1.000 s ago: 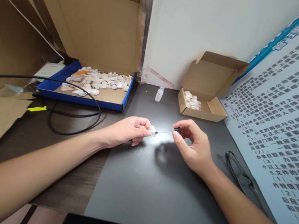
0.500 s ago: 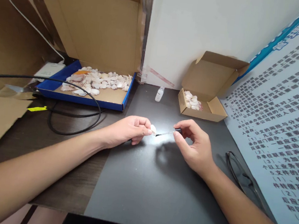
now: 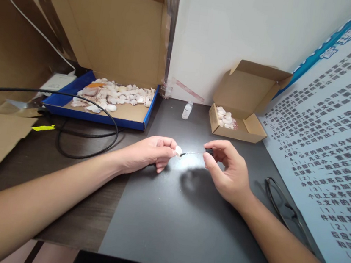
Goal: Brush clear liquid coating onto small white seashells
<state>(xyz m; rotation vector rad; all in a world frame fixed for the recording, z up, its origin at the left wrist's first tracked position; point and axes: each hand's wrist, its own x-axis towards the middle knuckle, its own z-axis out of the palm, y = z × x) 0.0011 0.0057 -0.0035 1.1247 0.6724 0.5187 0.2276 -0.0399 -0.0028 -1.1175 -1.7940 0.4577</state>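
Observation:
Between the thumb and fingers of my left hand point(image 3: 156, 154) is a small white seashell point(image 3: 178, 150), held above the grey mat. My right hand point(image 3: 227, 167) pinches the black cap of a thin applicator brush point(image 3: 193, 153), its stem pointing left. The dark brush tip lies at the shell's right edge and appears to touch it. Behind the hands, a small glass bottle point(image 3: 187, 110) with whitish contents stands uncapped on the mat.
At the back left, a blue-edged box point(image 3: 109, 120) holds many shells. An opened cardboard box point(image 3: 239, 134) with several shells stands back right. Eyeglasses point(image 3: 281, 204) lie by the printed sheet point(image 3: 339, 126). A black cable point(image 3: 84, 156) loops on the left.
The brush tip has moved slightly left, up to the shell's edge. The shell has tilted a little in my left fingers. Boxes and bottle are unchanged.

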